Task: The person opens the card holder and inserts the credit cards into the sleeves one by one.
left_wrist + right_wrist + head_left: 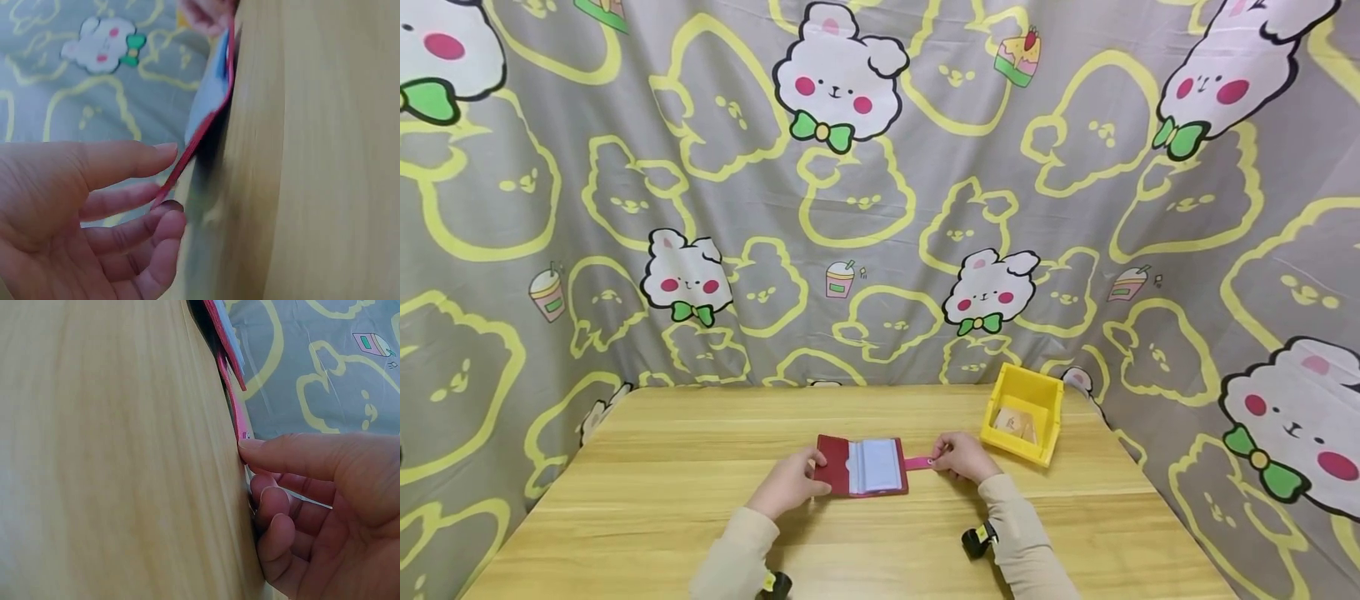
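Observation:
A red card holder (832, 467) lies spread on the wooden table, its clear bluish sleeves (878, 464) showing on the right half. My left hand (786, 483) holds the outer edge of the left cover; in the left wrist view that red cover (199, 132) slants up off the table between thumb and fingers. From the right side of the holder runs a pink strap (917, 463) with a snap near its end. My right hand (964, 457) pinches the strap's end close to the tabletop; the right wrist view shows the thumb (281, 453) on it.
To the right of the right hand stands a yellow bin (1047, 450) with a few pale wooden pieces (1013, 422) in it. A grey curtain (880, 267) with cartoon prints hangs behind the wooden table (700, 425) and along its sides.

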A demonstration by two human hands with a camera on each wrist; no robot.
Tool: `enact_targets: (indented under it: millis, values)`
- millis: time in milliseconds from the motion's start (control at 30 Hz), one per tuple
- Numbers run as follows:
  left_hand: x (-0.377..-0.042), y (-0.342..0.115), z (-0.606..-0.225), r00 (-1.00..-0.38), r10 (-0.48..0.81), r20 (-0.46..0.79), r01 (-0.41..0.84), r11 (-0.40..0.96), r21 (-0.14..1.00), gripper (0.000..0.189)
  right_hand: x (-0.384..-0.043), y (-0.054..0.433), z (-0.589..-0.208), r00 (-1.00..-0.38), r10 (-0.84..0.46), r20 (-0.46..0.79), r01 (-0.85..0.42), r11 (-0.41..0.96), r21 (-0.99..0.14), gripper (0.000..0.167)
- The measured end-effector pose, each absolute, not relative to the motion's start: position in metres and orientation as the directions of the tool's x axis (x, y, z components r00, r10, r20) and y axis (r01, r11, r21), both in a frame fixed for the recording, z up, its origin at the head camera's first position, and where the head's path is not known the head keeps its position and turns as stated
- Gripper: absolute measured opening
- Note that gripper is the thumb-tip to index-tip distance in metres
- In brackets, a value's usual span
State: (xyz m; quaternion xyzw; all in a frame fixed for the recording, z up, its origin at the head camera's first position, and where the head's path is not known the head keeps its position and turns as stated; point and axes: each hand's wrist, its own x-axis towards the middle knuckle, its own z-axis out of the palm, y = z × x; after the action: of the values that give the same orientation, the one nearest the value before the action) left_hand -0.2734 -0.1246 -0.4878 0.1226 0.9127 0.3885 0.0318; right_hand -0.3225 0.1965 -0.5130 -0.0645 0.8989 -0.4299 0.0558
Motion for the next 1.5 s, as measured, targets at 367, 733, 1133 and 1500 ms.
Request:
enact_targets:
  millis: [367,733,1133,1500]
  values:
    - [-0.281,-0.142,-0.5,-0.97,0.244,-0.004,0.144,0.588,0.796,0.014,-0.322,0.198,-0.511,-0.986,-0.159,-0.048,-0.062,0.622,-0.781,0.013]
    - [-0.296,-0.135,-0.491,-0.984,0.143,-0.11,0.003,0.624,0.782,0.015,-0.321,0.197,-0.512,-0.987,-0.15,-0.051,-0.054,0.623,-0.781,0.013]
    - [-0.302,-0.142,-0.501,-0.995,0.052,-0.09,-0.042,0.589,0.807,0.023,-0.32,0.194,-0.509,-0.985,-0.158,-0.073,-0.038,0.603,-0.797,0.012]
    - [-0.303,-0.14,-0.504,-0.997,0.055,-0.05,-0.007,0.592,0.806,0.018,-0.321,0.2,-0.496,-0.98,-0.177,-0.092,-0.031,0.591,-0.806,0.009]
